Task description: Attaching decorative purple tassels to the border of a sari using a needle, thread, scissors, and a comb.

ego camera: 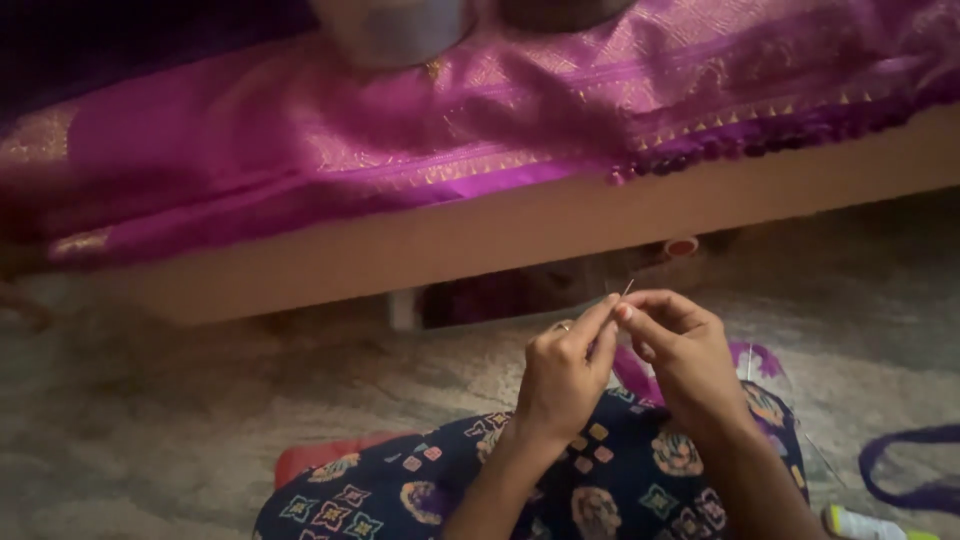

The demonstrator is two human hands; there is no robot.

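My left hand (565, 365) and my right hand (680, 350) meet in front of me, fingertips pinched together. A thin needle (627, 288) sticks up from between the fingertips of my right hand. Purple thread or fabric (632, 368) hangs just below both hands. A ring shows on my left hand. Both hands hover above my knee, which is covered in dark blue patterned cloth (600, 490). Whether the left hand grips thread is too small to tell.
A magenta fabric with gold border (400, 130) drapes over a low wooden platform (480, 235). A purple cord (915, 465) and a small white bottle (865, 523) lie on the mottled floor at right. A red object (310, 458) sits by my knee.
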